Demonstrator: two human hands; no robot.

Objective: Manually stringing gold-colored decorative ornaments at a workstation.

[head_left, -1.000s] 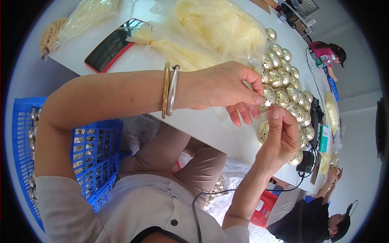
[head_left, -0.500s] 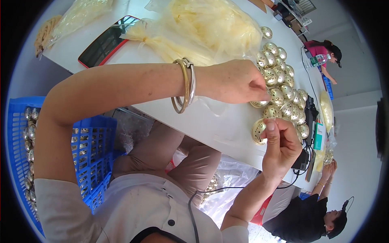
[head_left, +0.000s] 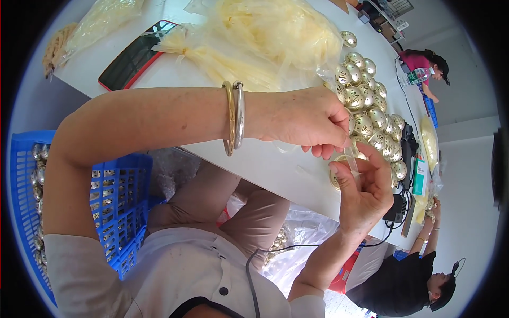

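Observation:
My left hand [head_left: 313,119], with two bangles on its wrist, is closed with thumb and fingertips pinched at the near edge of a heap of gold balls [head_left: 354,99]. A short clear strip [head_left: 350,157] runs from those fingertips down to my right hand [head_left: 366,191]. My right fingers curl around the strip's lower part, thumb and forefinger arched to either side of it. Just behind the right fingers lies one gold ball [head_left: 334,179], mostly hidden. The balls carry dark curly markings.
On the white table lie a bag of pale yellow strips [head_left: 281,40] and a red-edged phone [head_left: 135,55]. Blue crates [head_left: 119,204] with shiny balls stand at left. A black adapter [head_left: 395,211] and cables sit right of the heap. Two co-workers [head_left: 400,283] [head_left: 424,63] are at right.
My left hand has drawn back from the heap toward my right hand, and the clear strip now shows between them. The right thumb and forefinger have moved off the near ball and spread.

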